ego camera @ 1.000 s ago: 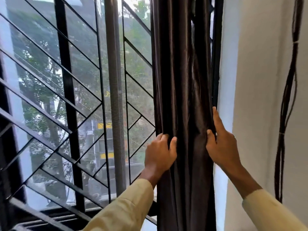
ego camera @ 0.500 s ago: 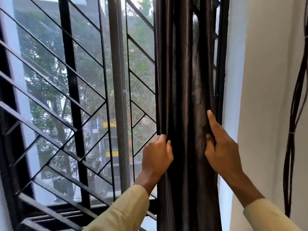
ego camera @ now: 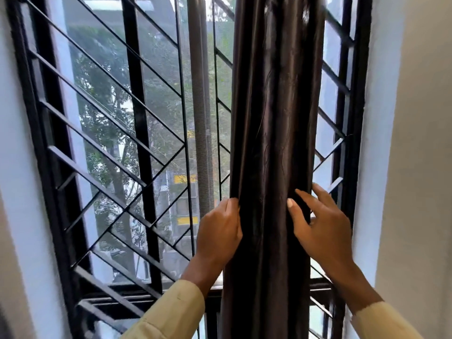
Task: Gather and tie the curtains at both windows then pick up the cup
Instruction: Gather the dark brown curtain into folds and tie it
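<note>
While half a second ago the right hand (ego camera: 322, 228) lay flat on the far edge of the dark brown curtain (ego camera: 271, 143), it now curls round that side, fingers spread over the folds. The left hand (ego camera: 219, 231) has stayed on the other edge, fingers bent round the cloth. Between them the curtain hangs bunched into one thick roll in front of the window grille (ego camera: 137, 143). It looks gathered, so tying likely comes next. No tie or cup shows here.

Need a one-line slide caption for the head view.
Both hands bunch a dark curtain before a barred window: left hand, right hand.
</note>
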